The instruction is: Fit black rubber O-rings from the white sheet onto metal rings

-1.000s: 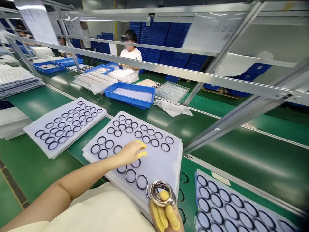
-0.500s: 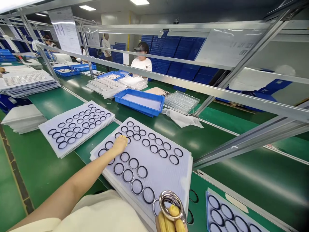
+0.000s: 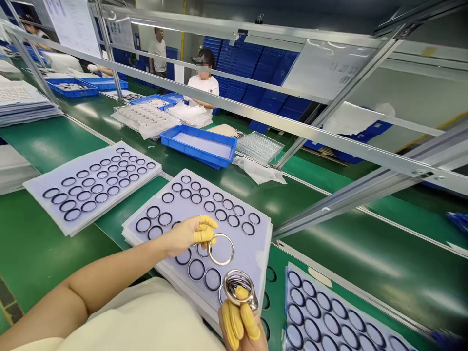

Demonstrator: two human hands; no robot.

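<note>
My left hand (image 3: 192,234), wearing yellow finger cots, pinches a single shiny metal ring (image 3: 233,249) by its left edge, above the white sheet stack (image 3: 244,258). Low in the view, my right hand (image 3: 239,321), also in yellow finger cots, is wrapped around a bundle of metal rings (image 3: 237,279). The held ring is just above and left of that bundle. Dark-edged rings (image 3: 196,269) lie in rows on the top sheet, with a bare patch in its middle. My left hand and forearm hide some of them.
Another ring-covered sheet stack (image 3: 82,219) lies to the left, and a ring-covered sheet (image 3: 318,312) at the lower right. A blue tray (image 3: 199,157) stands beyond. Metal rails (image 3: 256,111) cross in front. A person in white (image 3: 203,85) sits opposite.
My left hand has come off the sheet's left side, moving right and toward me, and now shows a ring in its fingers. My right hand keeps its ring bundle. The view has shifted right.
</note>
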